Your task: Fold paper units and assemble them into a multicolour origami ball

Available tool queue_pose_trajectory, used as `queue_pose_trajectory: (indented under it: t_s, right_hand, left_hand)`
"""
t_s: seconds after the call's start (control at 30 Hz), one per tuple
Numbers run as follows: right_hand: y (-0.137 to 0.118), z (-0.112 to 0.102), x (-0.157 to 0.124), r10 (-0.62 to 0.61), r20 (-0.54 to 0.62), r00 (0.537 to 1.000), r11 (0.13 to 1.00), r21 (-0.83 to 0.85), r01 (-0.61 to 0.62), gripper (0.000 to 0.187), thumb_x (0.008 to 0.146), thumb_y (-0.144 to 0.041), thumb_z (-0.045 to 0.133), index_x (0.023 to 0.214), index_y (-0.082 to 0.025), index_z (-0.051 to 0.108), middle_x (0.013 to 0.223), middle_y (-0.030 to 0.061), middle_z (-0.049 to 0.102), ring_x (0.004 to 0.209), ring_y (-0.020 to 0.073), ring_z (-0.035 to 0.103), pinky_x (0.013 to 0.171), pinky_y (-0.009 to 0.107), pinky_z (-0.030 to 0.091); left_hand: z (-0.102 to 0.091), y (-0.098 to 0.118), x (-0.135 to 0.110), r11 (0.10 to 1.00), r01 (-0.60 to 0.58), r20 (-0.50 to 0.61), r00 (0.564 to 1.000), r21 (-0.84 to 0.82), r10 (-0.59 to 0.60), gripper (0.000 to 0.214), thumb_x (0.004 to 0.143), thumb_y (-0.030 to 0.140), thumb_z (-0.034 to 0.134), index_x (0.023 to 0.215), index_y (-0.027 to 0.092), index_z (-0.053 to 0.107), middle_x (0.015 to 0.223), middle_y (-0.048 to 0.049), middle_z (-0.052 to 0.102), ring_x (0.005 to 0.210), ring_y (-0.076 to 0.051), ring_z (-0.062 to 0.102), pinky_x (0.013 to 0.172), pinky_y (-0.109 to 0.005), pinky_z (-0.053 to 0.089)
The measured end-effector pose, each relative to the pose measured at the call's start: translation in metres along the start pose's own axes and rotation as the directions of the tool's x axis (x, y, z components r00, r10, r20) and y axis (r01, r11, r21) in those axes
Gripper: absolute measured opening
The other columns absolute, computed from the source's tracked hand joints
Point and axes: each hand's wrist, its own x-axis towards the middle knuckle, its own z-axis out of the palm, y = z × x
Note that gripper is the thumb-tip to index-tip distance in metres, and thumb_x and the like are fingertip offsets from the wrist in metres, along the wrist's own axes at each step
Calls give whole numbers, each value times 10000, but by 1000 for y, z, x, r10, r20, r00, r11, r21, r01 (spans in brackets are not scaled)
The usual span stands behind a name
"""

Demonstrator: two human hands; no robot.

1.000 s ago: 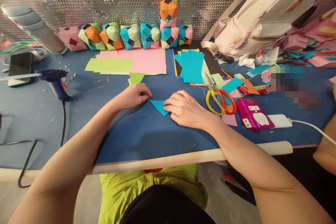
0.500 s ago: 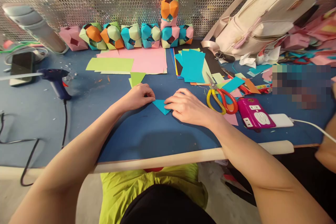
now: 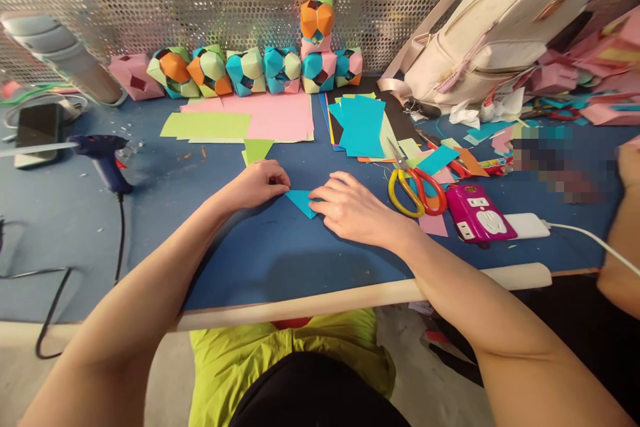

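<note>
A small blue piece of paper, folded into a triangle with its point toward me, lies on the blue tabletop between my hands. At its left corner, the thumb and fingertips of my left hand pinch together. My right hand rests over the right part of the triangle, fingers stretched and apart, fingertips on the paper; that corner is hidden beneath them. Just beyond my left hand lies a green paper piece. Scissors with yellow and red handles lie right of my right hand.
Folded-paper balls line the perforated metal panel. Pink sheets and blue sheets lie in front. A glue gun stands left; a purple power adapter lies right, near another person's arm. A backpack leans behind.
The whole view has shifted slightly. Both hands keep nearly the same pose on the blue triangle, and nothing has been picked up or let go.
</note>
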Motion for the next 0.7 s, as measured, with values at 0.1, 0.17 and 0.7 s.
queue_pose_trajectory:
  t_s: [0.1, 0.17, 0.7]
  right_hand:
    - [-6, -1, 0, -7, 23, 1000, 998, -66, 8, 246, 860, -102, 474, 959, -107, 699, 1030, 118, 673, 942, 245, 545, 1024, 442, 313]
    - [-9, -1, 0, -11, 30, 999, 996, -87, 14, 242, 875, -115, 462, 941, -93, 694, 974, 119, 662, 924, 248, 541, 1008, 427, 326]
    - [-9, -2, -1, 50, 79, 996, 999, -25, -48, 240, 890, -121, 454, 996, -82, 665, 972, 140, 634, 923, 251, 536, 913, 396, 350]
  left_hand:
    - [-2, -3, 1, 1000, 5, 10, 1000, 0, -5, 156, 764, 262, 550, 744, 185, 684, 773, -19, 642, 778, -148, 585, 725, -259, 449]
    - [-4, -3, 0, 1000, 12, 21, 1000, 6, -12, 158, 759, 257, 546, 750, 184, 686, 781, -22, 643, 776, -150, 588, 722, -258, 456]
    - [17, 67, -20, 930, -99, 82, 994, 355, 75, 239, 873, 145, 425, 768, 154, 640, 831, -91, 618, 768, -202, 582, 711, -322, 476]
